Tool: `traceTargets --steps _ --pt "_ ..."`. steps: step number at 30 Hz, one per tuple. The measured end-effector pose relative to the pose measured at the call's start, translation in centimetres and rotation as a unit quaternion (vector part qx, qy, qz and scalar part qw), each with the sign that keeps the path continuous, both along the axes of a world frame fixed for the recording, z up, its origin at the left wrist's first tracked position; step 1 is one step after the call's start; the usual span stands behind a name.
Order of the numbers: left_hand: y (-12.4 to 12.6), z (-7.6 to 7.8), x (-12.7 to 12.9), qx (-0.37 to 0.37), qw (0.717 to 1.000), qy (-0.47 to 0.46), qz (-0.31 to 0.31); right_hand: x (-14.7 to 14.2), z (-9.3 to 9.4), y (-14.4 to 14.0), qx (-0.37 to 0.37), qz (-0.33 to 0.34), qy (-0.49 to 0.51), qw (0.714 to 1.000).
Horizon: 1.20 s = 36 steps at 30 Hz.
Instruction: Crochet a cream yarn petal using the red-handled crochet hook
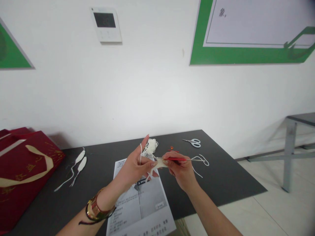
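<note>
Bracelets (97,211), gold and dark, on left wrist, nearest item. Crochet piece (157,164), small, cream: held above the worktop (221,177), pinched closed in left hand (135,167), index finger raised with yarn (141,152) over it. Right hand (180,170): closed around red-handled crochet hook (178,159), tip at the piece. Risk, judged: slack yarn could slide off the raised finger, or a loop slip off the hook. Beneath: printed instruction sheet (142,209). Far: loose yarn pile (151,145), scissors (193,142). Left: two white finished pieces (80,160), red gift bag (22,167).

One head-worn view — looking forward and down (hands (157,167) close below), facing the white wall (152,91).
</note>
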<state>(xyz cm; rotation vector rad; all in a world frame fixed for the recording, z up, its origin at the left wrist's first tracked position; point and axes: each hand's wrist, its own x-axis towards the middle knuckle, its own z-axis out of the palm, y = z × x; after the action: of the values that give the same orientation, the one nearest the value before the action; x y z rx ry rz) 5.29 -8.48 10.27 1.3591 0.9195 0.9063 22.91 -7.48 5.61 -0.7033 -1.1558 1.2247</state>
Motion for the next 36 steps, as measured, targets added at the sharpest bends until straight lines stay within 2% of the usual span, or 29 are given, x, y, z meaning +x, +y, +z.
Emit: traceTargets --steps 2,6,10,15,17,20,22,23,25,28,36 --pt "-0.1 0.3 0.1 -0.008 1.000 0.006 -0.005 0.1 0.1 -0.3 0.004 -0.001 -0.006 1.000" --pt "-0.4 0.8 -0.4 0.003 0.998 0.024 -0.058 0.0 -0.1 -0.9 -0.008 -0.001 0.021 1.000" --pt "-0.9 0.5 -0.8 0.033 0.996 0.008 -0.083 -0.7 -0.3 -1.4 -0.049 0.015 0.078 0.996" --pt "-0.8 -0.9 -1.2 0.026 0.998 -0.012 -0.057 -1.4 -0.9 -1.5 -0.089 0.006 0.105 0.990" --pt "-0.3 -1.7 -2.0 -0.008 0.997 -0.025 -0.074 -1.3 -1.3 -1.3 -0.095 0.015 0.093 0.991" --pt "1.3 -3.1 -4.3 -0.078 0.986 -0.064 -0.134 -0.7 -1.7 -0.8 -0.115 0.044 0.082 0.989" --pt "2.6 -3.9 -6.0 -0.101 0.983 -0.063 -0.139 0.0 -1.9 -0.4 -0.135 0.075 0.076 0.985" --pt "3.2 -4.3 -6.8 -0.115 0.985 -0.048 -0.121 0.3 -1.8 -0.3 -0.145 0.092 0.078 0.982" --pt "4.3 -4.8 -8.1 -0.139 0.982 -0.019 -0.127 0.9 -1.7 -0.1 -0.164 0.127 0.079 0.975" --pt "5.4 -4.9 -9.4 -0.163 0.980 0.003 -0.114 1.5 -1.3 -0.1 -0.178 0.163 0.053 0.969" --pt "7.1 -4.9 -11.7 -0.152 0.987 -0.055 -0.010 1.2 0.1 0.0 -0.170 0.201 -0.056 0.963"
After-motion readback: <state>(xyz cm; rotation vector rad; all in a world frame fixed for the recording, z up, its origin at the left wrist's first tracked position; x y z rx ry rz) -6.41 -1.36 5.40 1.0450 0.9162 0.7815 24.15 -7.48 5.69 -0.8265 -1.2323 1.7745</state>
